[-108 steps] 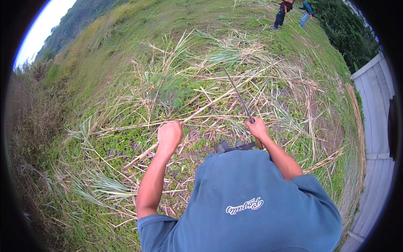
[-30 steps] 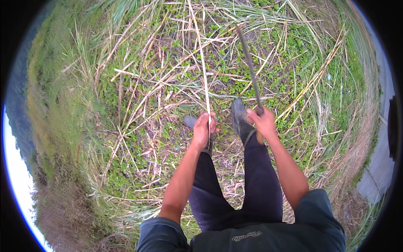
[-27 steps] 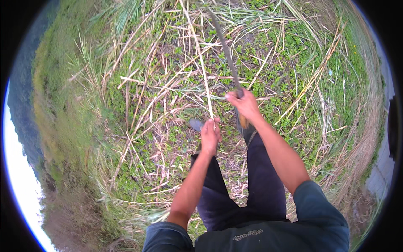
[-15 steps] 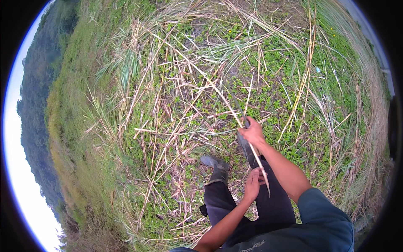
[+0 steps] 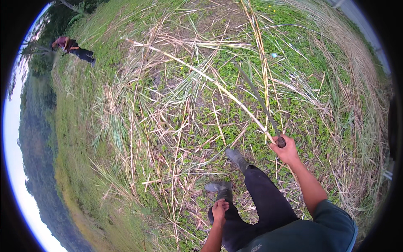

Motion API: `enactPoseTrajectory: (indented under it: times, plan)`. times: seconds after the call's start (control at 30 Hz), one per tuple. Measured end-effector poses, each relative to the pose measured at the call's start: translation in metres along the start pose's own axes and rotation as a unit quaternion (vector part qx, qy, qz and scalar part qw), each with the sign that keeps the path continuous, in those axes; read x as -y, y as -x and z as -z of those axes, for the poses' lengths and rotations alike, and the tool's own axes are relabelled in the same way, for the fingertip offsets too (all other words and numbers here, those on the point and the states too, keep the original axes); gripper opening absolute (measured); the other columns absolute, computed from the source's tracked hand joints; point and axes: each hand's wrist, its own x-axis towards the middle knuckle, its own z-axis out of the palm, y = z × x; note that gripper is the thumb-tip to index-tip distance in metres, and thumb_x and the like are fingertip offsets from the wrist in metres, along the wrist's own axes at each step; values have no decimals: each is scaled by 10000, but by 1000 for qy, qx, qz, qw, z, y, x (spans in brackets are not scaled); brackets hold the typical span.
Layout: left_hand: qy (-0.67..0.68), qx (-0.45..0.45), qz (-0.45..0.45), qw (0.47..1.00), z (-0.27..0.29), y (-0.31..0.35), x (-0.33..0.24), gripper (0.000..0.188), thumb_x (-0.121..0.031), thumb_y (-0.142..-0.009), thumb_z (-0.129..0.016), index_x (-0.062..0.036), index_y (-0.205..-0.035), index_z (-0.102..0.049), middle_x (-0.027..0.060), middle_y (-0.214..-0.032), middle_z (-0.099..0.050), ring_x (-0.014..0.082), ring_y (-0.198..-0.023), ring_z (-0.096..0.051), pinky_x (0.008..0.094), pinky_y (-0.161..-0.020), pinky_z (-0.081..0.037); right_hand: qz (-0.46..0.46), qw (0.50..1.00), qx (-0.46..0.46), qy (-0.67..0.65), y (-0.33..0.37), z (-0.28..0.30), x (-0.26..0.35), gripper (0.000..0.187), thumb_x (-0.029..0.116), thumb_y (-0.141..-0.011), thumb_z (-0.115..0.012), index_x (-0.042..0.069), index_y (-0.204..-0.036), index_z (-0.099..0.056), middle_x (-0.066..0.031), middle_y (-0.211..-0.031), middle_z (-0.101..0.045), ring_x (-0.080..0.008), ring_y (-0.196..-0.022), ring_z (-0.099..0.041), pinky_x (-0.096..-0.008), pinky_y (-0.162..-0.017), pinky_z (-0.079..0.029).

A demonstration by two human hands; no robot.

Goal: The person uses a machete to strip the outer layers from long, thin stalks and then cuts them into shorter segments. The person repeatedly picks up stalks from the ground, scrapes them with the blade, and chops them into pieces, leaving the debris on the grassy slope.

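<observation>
My right hand [image 5: 286, 150] is closed round the dark handle of a machete [image 5: 259, 98] and a long pale cane stalk [image 5: 210, 80] together. The machete's narrow dark blade points away from me and a little left. From the same grip the cane reaches far out to the upper left, its tip above the cut litter. A short end of it shows behind my hand. My left hand [image 5: 219, 210] hangs by my left knee, apart from the cane, fingers curled in, with nothing visible in them.
Cut stalks and dry leaves [image 5: 184, 138] litter the low green plants around my boots [image 5: 237, 158]. Yellowish canes [image 5: 261, 50] lie ahead. Flattened dry grass [image 5: 357, 80] lines the right side. Another person [image 5: 73, 47] stands bent over at the far left.
My right hand has moved right, carrying the machete and cane. My left hand has come off the cane's near end and dropped to the left. The view has turned; another person now shows.
</observation>
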Motion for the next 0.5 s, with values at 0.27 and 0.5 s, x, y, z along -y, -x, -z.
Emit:
enactPoseTrajectory:
  times: [0.27,0.5]
  plan:
    - [-50,0,-3,999,3,4,-21,232,-223,-981,-507,-27,-1055,-605,77,-826,-671,158,-702,-641,281,-656,-531,39,984,-171,33,-50,9,-95,169,124,-766,-694,2,-833,-597,-69,-528,-514,-140,-456,-461,-332,-468,-390]
    - [-118,-30,9,993,36,5,-10,243,-253,-984,-517,-33,-1000,-618,79,-766,-662,168,-651,-634,289,-613,-521,11,956,-291,35,-142,49,-137,179,145,-769,-673,-4,-816,-587,-50,-547,-477,-141,-495,-420,-336,-493,-381]
